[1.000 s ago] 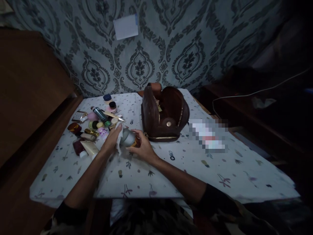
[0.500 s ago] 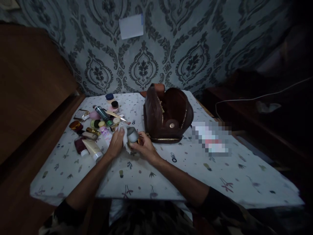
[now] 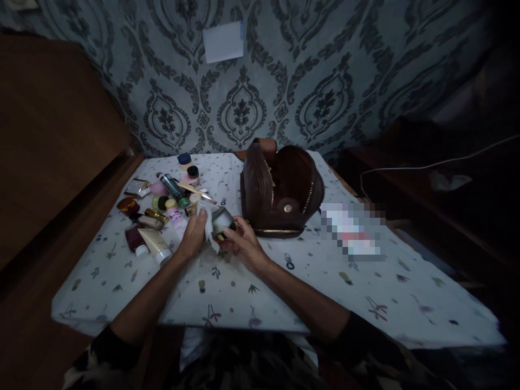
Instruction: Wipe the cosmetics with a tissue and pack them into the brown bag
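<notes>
My left hand [image 3: 195, 234] is closed on a crumpled white wipe [image 3: 209, 221], which presses against the side of a jar. That jar [image 3: 222, 221] has a grey top and a darker, label-like side, and my right hand [image 3: 247, 242] grips it from the right. Both hands are above the cloth, just in front of a brown leather bag [image 3: 268, 216] whose zipped top gapes. To the left lies a cluster of cosmetics: a cream tube [image 3: 154, 245], a dark red bottle [image 3: 135, 238], a dark green bottle [image 3: 171, 187] and a purple-white tube [image 3: 177, 221].
A patterned white cloth [image 3: 252, 292] covers the table. A blue-lidded jar [image 3: 184, 160] stands at the back, and an amber jar [image 3: 127, 206] at the left. A blurred-out item [image 3: 353, 230] lies right of the bag. Brown wooden furniture [image 3: 57, 135] borders the left.
The jar has turned in my right hand, so that more of its side shows. The wipe stays against it in my left hand. The view has shifted slightly.
</notes>
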Available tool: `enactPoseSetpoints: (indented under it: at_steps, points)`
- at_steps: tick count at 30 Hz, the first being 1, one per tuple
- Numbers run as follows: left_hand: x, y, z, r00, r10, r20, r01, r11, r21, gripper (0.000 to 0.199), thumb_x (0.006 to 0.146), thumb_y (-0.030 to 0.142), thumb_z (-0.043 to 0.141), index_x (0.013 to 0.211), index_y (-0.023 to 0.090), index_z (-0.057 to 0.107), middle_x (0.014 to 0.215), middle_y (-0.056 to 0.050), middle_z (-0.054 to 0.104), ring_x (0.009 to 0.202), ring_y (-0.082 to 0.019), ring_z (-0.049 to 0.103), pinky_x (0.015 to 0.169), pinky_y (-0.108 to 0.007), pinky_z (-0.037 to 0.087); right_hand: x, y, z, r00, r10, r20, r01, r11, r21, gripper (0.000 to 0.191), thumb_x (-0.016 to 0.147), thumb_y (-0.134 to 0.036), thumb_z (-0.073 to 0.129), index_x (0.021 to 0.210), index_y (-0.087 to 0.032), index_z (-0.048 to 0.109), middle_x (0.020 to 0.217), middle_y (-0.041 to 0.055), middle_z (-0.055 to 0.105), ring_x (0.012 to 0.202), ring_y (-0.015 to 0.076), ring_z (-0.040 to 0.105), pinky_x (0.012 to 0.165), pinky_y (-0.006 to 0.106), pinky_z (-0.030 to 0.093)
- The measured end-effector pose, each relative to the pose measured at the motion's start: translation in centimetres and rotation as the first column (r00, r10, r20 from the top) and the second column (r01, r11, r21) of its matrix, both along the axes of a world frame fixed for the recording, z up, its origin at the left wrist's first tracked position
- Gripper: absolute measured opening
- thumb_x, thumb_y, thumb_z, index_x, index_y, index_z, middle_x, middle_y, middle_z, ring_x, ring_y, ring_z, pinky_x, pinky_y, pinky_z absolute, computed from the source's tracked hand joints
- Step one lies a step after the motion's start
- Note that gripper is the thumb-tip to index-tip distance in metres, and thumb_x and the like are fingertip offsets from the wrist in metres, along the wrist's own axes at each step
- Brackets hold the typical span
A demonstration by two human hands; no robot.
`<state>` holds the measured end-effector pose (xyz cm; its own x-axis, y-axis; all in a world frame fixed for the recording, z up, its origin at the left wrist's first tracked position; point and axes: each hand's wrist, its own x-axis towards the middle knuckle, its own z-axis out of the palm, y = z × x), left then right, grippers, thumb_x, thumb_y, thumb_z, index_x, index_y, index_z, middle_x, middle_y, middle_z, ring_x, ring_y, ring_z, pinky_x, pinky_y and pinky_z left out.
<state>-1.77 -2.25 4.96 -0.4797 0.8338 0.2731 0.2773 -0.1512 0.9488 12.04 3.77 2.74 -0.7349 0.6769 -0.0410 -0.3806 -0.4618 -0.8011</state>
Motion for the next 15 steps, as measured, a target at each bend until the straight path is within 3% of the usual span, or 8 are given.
enactPoseSetpoints:
  at_steps: [9,15]
  points:
    - [-0.3,0.0,-0.7,0.981,-0.122,-0.152,0.121,0.993,-0.016,0.062,0.094,0.063,0.04,0.13,0.016,0.058,0.129,-0.012,0.063,0.121,-0.028,0.056,0.106,-0.038,0.039,0.2,1.0,0.1,0.98,-0.146,0.137,0.104,0.956,0.274,0.054,0.062,-0.034,0.083,0.109,-0.025,0.059,0.098,0.0001,0.064,0.082,0.0157,0.061,0.074,0.028,0.052]
    - [-0.1,-0.2,0.0,0.927,-0.164,-0.336,0.156,0.987,-0.05,0.05,0.095,0.052,0.047,0.128,0.015,0.055,0.127,-0.014,0.062,0.118,-0.028,0.057,0.102,-0.038,0.04,0.1,1.3,-1.2,0.941,-0.276,0.196,0.154,0.864,0.479,0.071,0.06,-0.034,0.082,0.124,-0.026,0.053,0.108,0.0042,0.062,0.088,0.019,0.06,0.073,0.031,0.051]
